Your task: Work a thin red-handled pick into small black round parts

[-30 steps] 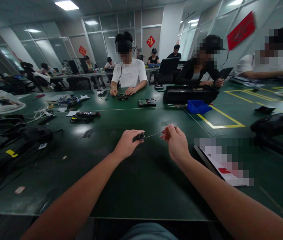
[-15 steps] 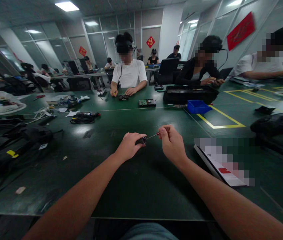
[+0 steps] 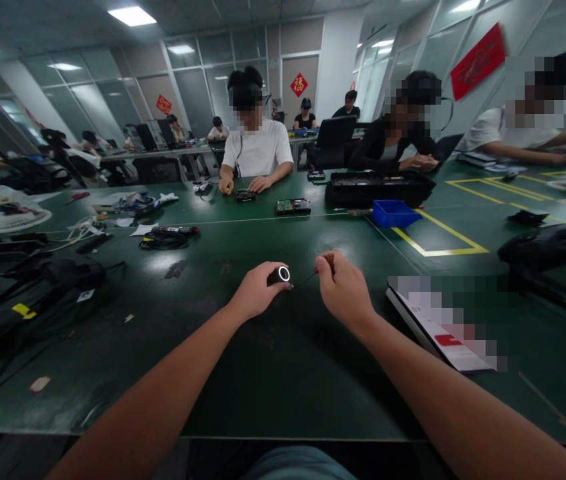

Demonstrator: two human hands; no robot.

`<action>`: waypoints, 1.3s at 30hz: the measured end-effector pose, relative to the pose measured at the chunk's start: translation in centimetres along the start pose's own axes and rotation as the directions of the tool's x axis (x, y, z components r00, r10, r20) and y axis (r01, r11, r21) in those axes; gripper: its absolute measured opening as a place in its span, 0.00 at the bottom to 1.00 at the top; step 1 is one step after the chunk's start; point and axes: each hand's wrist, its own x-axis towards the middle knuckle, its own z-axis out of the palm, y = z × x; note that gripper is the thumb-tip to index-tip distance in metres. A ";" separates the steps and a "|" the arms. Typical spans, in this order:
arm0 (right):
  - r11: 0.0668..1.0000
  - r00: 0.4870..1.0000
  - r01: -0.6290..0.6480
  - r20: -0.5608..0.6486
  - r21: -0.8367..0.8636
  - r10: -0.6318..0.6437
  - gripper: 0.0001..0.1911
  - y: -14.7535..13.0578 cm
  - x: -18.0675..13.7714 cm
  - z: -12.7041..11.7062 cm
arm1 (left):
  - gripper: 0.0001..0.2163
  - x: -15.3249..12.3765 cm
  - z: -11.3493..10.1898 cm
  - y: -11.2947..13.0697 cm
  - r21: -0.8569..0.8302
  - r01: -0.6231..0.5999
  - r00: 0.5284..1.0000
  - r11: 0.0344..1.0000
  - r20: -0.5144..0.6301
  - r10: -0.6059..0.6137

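Between the thumb and fingers of my left hand is a small black cylinder. Its round end faces right and shows a bright white ring. My right hand is closed around the red handle of a screwdriver. The thin shaft slants down and left toward my left thumb; its tip is hard to make out against the dark table. Both hands are above the green table, with a gap between them.
A white-and-red box or booklet lies right of my right arm. Farther off are a blue bin, a long black tray, a circuit-board device and a coiled black cable. Black straps and gear lie left. Co-workers sit opposite.
The cylinder has turned in my left hand, and its end ring now shines white. The screwdriver has drawn slightly away from it and its shaft points lower.
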 end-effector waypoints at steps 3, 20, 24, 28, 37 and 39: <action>1.000 1.000 -0.004 -0.012 0.016 0.004 0.12 -0.1 0.0 -0.2 | 0.18 0.3 -0.3 0.0 -0.282 0.076 0.993 0.956 -0.061 -0.097; 0.998 0.997 0.047 -0.059 0.047 -0.045 0.13 -0.4 -0.2 -0.5 | 0.14 1.1 -0.2 2.2 0.395 -0.065 0.976 0.917 0.215 -0.023; 0.999 0.998 0.038 -0.044 0.037 -0.036 0.14 -0.3 -0.2 -0.6 | 0.16 1.8 0.9 1.9 0.588 -0.106 0.947 0.802 0.306 -0.099; 0.999 0.999 0.038 -0.031 0.037 -0.037 0.14 -0.3 -0.2 -0.5 | 0.14 2.3 0.9 1.5 0.583 -0.135 0.945 0.801 0.318 -0.072; 0.997 0.999 0.047 -0.021 0.063 -0.046 0.14 -0.1 -0.2 -0.6 | 0.12 0.7 -5.7 -1.0 -0.489 0.389 0.911 0.781 0.078 -0.406; 0.997 0.999 0.049 -0.019 0.062 -0.048 0.14 -0.2 -0.2 -0.6 | 0.09 -0.5 -8.1 -1.8 -0.688 0.388 0.863 0.613 0.038 -0.504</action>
